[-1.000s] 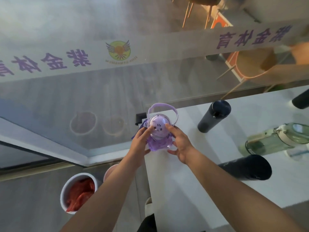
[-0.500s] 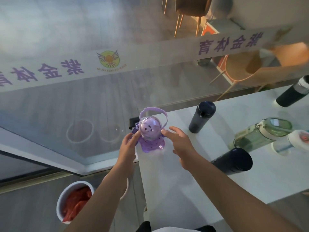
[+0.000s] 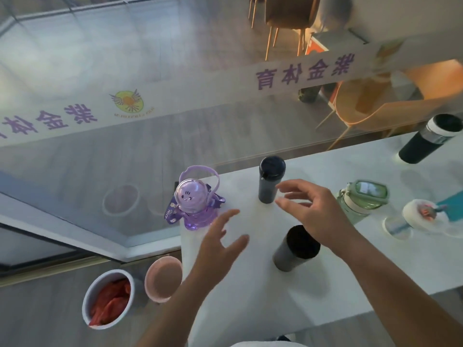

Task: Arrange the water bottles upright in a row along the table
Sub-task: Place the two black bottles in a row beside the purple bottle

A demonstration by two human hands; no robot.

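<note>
A purple bottle (image 3: 194,201) with a domed lid and carry loop stands upright at the white table's (image 3: 250,291) far left corner. A slim dark bottle (image 3: 270,180) stands upright to its right. A grey-black tumbler (image 3: 295,247) stands nearer me. Further right are a green bottle (image 3: 360,200), a white-lidded bottle (image 3: 421,216) and a black flask with a white band (image 3: 428,139). My left hand (image 3: 220,244) hovers open just right of the purple bottle, apart from it. My right hand (image 3: 313,209) is open, between the slim dark bottle and the tumbler, holding nothing.
A glass wall with purple lettering runs right behind the table's far edge. On the floor to the left stand a white bin (image 3: 109,298) with red contents and a pink bin (image 3: 164,281). Chairs stand beyond the glass.
Both hands have let go of the purple bottle, which now stands alone at the corner. They have moved right and opened. The view has shifted right, showing more bottles.
</note>
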